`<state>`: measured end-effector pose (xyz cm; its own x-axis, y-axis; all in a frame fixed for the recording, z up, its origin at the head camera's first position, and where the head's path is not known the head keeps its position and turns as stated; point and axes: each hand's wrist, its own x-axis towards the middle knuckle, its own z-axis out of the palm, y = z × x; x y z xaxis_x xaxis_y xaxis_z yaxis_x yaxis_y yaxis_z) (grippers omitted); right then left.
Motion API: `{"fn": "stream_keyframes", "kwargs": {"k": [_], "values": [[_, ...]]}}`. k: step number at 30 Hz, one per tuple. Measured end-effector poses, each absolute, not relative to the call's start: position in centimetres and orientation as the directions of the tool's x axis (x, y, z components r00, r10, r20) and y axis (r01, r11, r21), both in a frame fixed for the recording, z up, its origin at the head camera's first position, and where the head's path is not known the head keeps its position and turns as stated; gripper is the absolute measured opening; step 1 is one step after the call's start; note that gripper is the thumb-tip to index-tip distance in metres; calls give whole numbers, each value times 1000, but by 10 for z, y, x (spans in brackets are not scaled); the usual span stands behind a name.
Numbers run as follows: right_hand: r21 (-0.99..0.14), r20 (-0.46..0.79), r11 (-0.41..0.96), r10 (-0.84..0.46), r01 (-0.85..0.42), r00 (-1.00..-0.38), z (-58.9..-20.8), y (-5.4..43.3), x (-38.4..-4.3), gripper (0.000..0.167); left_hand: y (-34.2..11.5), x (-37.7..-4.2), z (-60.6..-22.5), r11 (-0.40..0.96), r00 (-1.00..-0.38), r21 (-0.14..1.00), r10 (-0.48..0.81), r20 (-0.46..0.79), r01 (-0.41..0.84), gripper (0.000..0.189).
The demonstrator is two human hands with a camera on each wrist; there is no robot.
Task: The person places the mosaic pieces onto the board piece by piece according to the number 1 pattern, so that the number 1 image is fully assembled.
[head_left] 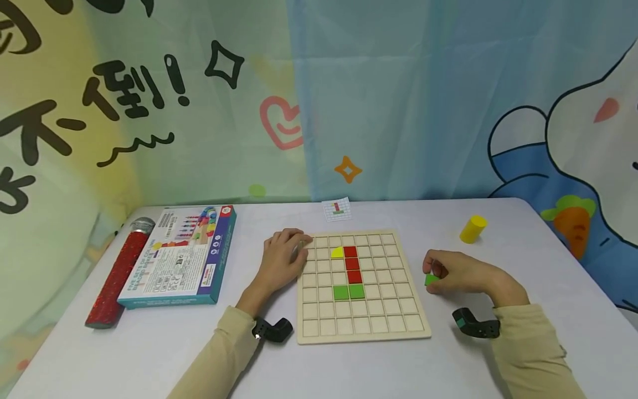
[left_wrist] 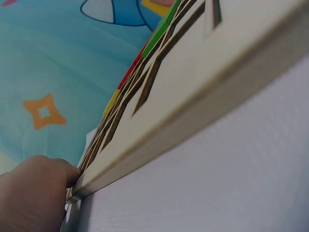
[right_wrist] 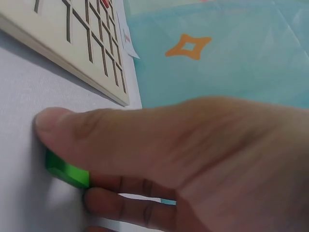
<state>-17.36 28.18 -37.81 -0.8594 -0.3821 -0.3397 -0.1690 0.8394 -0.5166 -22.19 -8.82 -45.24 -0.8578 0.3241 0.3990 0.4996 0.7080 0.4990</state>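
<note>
A wooden grid board (head_left: 371, 330) lies flat on the table. Several red blocks (head_left: 351, 264) run in a column on it, with a yellow piece (head_left: 337, 252) left of the top one and two green blocks (head_left: 341, 292) below. My left hand (head_left: 282, 256) rests at the board's upper left edge, its fingertips touching the rim; in the left wrist view the thumb (left_wrist: 46, 181) meets the board's corner. Right of the board, my right hand (head_left: 461, 271) pinches a small green block (right_wrist: 67, 173) between thumb and fingers, just over the table. Fingers partly cover that block.
A small card (head_left: 337, 209) with a printed grid pattern lies behind the board. A yellow cylinder (head_left: 473, 229) stands at the back right. On the left are a flat toy box (head_left: 169, 266) and a red glittery tube (head_left: 119, 277). A printed curtain (head_left: 379, 111) hangs behind the table.
</note>
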Motion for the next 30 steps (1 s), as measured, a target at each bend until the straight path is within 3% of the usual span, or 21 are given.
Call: {"fn": "stream_keyframes", "kwargs": {"k": [12,30], "values": [[-455,-347,878,-330,-150,-878,-374,282,-177,33,-89,-221,-449,707,-867,513,319,384,487,24],[-529,-164,806,-403,-264,-901,-383,278,-180,28,-88,-221,-451,710,-871,515,318,374,480,23]]}}
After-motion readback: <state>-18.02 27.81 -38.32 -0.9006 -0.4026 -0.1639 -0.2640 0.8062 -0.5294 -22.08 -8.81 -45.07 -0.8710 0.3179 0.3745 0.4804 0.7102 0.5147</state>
